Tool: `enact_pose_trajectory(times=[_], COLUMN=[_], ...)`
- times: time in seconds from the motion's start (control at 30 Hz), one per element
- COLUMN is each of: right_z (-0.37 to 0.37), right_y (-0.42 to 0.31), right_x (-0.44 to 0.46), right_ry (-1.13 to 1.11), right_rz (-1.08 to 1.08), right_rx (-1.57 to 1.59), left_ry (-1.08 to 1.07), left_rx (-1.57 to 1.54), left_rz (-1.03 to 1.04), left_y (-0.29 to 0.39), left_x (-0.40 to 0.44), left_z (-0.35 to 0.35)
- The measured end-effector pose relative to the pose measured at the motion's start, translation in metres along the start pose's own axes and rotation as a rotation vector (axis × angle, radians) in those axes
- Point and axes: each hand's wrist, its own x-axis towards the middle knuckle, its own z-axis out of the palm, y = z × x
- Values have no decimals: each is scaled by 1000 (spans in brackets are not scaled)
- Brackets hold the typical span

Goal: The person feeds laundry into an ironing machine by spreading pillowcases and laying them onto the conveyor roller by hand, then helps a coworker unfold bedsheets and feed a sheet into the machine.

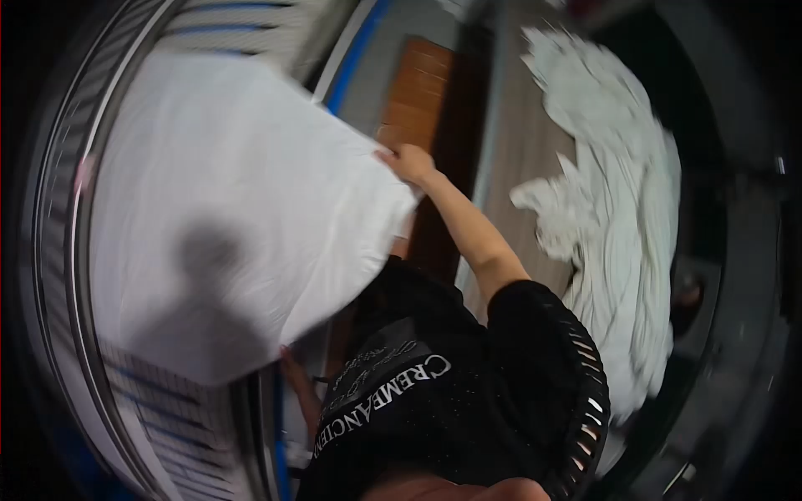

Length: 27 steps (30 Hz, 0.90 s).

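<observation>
A smooth white cloth (242, 184) is spread wide over the machine bed, with a shadow of a head and shoulders falling across it. My right hand (408, 163) is closed on the cloth's corner, the arm stretched forward. At the near lower edge of the cloth, my left hand (292, 367) grips the fabric with its fingertips. That hand is blurred and partly hidden beside my black shirt (426, 384). Between the two hands the cloth's edge sags in a curve, and light folds run inward from it.
Blue strips (221, 29) run along the pale machine bed, bounded by a curved metal rail (67, 167). To the right, a heaped white cloth (626, 192) lies on a wood-grained table (522, 125). An orange-brown panel (418, 88) stands between machine and table.
</observation>
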Motion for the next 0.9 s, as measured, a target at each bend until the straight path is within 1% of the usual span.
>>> enact_pose_trajectory(times=[0.03,0.07,0.1,0.13,0.17,0.23,0.3,0.37,0.43,0.5,0.53,0.57,0.6,0.63,0.7,0.73,0.77,0.8,0.83,0.87,0.9], right_z=[-4,-10,-2,21,40,47,61,30,23,10,-2,-8,-21,-39,-49,-42,-46,-38,-35,-42,-54], right_y=[22,51,86,123,157,210,275,292,321,354,363,365,353,323,259,232,192,160,132,97,67], right_x=[-4,-13,-12,-14,-30,-66,-87,-106,-119,-135,-135,-132,-125,-124,-129,-136,-154,-169,-183,-205,-220], right_ry=[-81,-160,-224,-288,-182,60,215,501,858,287,278,467,654,765,964,935,901,749,724,493,362], right_rz=[74,141,155,167,294,505,627,985,813,840,799,706,608,565,430,286,157,82,-249,-336,-413], right_rx=[46,105,99,95,35,218,317,325,-45,-225,-217,-146,-74,19,346,363,512,682,726,765,813], left_ry=[-105,-250,-331,-412,-491,-583,-665,-738,-809,-878,-914,-950,-882,-811,-1011,-1179,-1231,-1230,-1363,-1435,-1471], left_rx=[59,165,236,308,381,516,654,795,931,1068,1127,1187,985,782,644,506,192,-136,71,285,-3], left_rz=[53,106,133,160,189,203,212,212,221,226,227,227,338,441,410,72,-242,-550,-61,439,134], left_y=[42,64,73,80,88,99,114,128,149,179,191,201,228,262,314,318,333,347,338,329,365], left_x=[20,50,58,72,88,87,84,81,79,72,68,63,56,46,13,5,-23,-56,-71,-81,-109], left_z=[-5,-10,-11,-16,-17,-18,-16,-23,-22,-25,-21,-17,13,61,140,168,201,228,254,276,288])
